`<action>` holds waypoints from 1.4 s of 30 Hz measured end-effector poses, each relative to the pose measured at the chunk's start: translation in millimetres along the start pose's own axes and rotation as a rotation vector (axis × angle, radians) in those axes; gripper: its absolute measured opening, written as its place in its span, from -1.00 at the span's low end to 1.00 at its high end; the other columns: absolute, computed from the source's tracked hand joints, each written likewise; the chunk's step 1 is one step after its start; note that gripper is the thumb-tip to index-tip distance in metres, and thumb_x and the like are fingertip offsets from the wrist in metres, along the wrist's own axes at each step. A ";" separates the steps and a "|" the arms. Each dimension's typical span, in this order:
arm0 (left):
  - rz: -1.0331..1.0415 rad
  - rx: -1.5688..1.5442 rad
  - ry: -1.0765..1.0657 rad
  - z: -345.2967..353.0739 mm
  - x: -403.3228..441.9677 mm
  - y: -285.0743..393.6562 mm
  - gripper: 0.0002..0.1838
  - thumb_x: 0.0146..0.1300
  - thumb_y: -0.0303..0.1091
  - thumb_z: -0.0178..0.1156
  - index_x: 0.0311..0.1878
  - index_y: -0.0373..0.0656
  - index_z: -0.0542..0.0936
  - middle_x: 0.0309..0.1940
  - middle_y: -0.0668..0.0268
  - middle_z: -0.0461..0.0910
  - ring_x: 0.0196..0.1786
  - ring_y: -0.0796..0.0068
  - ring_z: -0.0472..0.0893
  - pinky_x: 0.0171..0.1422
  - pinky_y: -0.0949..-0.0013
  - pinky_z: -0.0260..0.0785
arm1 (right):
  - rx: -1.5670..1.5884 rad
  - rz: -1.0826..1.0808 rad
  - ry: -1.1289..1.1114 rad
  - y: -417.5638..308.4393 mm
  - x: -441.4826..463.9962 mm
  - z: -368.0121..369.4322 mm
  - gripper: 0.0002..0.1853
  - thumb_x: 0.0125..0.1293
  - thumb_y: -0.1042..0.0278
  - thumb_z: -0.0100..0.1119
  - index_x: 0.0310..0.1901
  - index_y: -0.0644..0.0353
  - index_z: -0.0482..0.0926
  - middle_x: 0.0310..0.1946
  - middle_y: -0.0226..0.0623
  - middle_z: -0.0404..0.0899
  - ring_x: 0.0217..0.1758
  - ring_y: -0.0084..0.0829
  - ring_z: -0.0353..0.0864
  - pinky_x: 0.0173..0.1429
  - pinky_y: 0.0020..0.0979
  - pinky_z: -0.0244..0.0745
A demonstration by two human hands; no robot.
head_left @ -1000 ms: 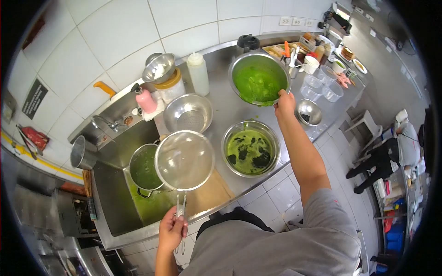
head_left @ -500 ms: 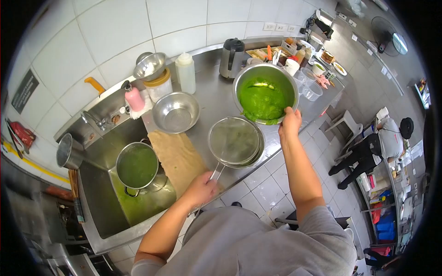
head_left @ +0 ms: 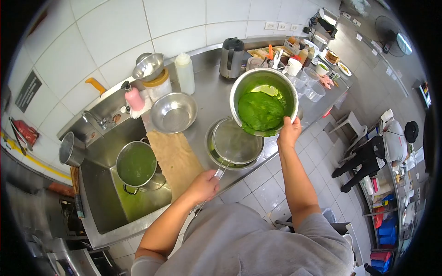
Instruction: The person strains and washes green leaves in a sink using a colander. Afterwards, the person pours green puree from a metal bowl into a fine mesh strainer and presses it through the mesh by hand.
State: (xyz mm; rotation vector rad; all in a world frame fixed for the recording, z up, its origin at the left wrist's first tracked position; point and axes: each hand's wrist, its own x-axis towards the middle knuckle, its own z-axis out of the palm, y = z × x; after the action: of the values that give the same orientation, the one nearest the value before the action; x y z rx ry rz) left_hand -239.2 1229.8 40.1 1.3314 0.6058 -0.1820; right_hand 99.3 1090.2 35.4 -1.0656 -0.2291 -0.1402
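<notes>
My right hand (head_left: 289, 132) grips the rim of a metal bowl (head_left: 295, 94), which is tilted toward me and has thick green purée (head_left: 260, 110) inside. My left hand (head_left: 206, 185) is closed around the handle of a fine-mesh strainer (head_left: 237, 140). The strainer rests over a second metal bowl (head_left: 211, 154) on the counter, and green shows around its edge. The held bowl overlaps the strainer's upper right side in view. Left of the strainer, a brown cloth (head_left: 172, 158) lies by the sink edge.
A pot of green liquid (head_left: 136, 163) stands in the sink (head_left: 103, 207) at left. Behind are a metal bowl (head_left: 173, 112), a squeeze bottle (head_left: 185, 76), a pink soap dispenser (head_left: 134, 97) and a grey jug (head_left: 231, 57). Far right, a person (head_left: 384, 147) bends at another counter.
The bowl of green purée has moved slightly toward me and left, tilting further and overlapping the strainer more. My left hand and the strainer have shifted slightly right.
</notes>
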 end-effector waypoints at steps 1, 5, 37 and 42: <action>-0.014 -0.006 0.004 2.4 -3.5 3.4 -0.83 0.64 -0.35 -0.05 0.03 -0.19 0.51 -0.47 0.38 0.46 -0.61 0.60 0.37 -0.62 0.43 0.17 | 0.003 -0.029 -0.023 -1.0 -1.6 -0.5 -0.82 0.37 0.63 0.12 -0.05 0.30 0.64 -0.14 -0.36 0.73 -0.16 -0.56 0.66 0.03 -0.48 0.57; -0.018 -0.026 0.029 7.9 -7.2 2.9 -0.81 0.65 -0.39 -0.06 0.12 -0.16 0.53 -0.45 0.40 0.45 -0.61 0.64 0.35 -0.61 0.46 0.15 | 0.014 -0.027 -0.050 -5.3 -3.8 3.7 -0.82 0.37 0.63 0.11 -0.06 0.31 0.65 -0.14 -0.37 0.73 -0.16 -0.57 0.66 0.02 -0.48 0.57; 0.024 -0.095 0.075 16.7 -17.9 -0.9 -0.74 0.69 -0.34 -0.04 0.24 -0.18 0.55 -0.47 0.42 0.44 -0.61 0.65 0.31 -0.61 0.49 0.13 | -0.058 -0.190 -0.122 -18.6 -16.1 18.9 -0.91 0.43 0.58 0.13 -0.26 0.22 0.59 -0.37 -0.59 0.53 -0.33 -0.77 0.38 -0.21 -0.59 0.32; 0.028 -0.093 0.050 15.4 -16.5 -1.2 -0.78 0.70 -0.33 -0.04 0.14 -0.19 0.56 -0.49 0.43 0.44 -0.64 0.64 0.30 -0.63 0.48 0.12 | -0.089 -0.166 -0.135 -17.9 -16.2 15.2 -0.92 0.43 0.58 0.14 -0.25 0.22 0.58 -0.35 -0.57 0.56 -0.32 -0.75 0.42 -0.20 -0.58 0.35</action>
State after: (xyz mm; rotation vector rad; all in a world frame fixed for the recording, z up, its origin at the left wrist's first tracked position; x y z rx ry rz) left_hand -248.8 1211.5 49.1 1.2572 0.6300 -0.0973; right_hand 77.8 1095.1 53.6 -1.1452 -0.4370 -0.2292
